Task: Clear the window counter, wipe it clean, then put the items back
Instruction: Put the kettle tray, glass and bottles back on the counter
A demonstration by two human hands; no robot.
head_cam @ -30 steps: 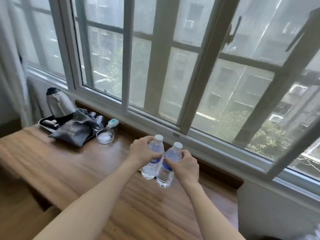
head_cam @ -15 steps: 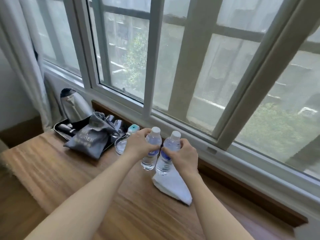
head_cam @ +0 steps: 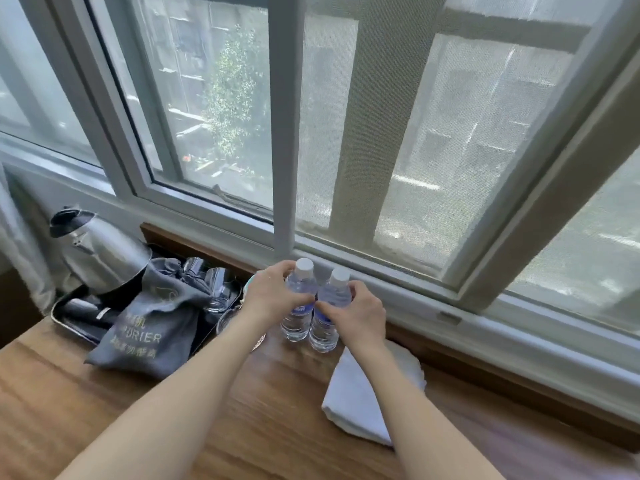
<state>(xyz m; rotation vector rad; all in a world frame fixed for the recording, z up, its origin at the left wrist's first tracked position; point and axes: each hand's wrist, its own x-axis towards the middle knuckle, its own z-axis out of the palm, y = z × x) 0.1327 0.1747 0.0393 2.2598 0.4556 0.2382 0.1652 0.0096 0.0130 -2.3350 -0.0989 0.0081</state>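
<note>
Both hands clamped on upright bottles, low centre of frame.

Left hand (head_cam: pixel 273 296) grips the left bottle (head_cam: pixel 298 306), right hand (head_cam: pixel 360 310) the right bottle (head_cam: pixel 328 313); both stand touching on the counter (head_cam: pixel 104 403), folded cloth (head_cam: pixel 353 403) nearer, window sill (head_cam: pixel 415 306) just beyond.

The desk (head_cam: pixel 86 403) is smooth grained wood. Two bottles (head_cam: pixel 296 318) are clear glossy plastic with white caps. The kettle (head_cam: pixel 104 258) is brushed metal, the bag (head_cam: pixel 152 327) matt grey cloth, the towel (head_cam: pixel 353 407) soft white cloth.
</note>
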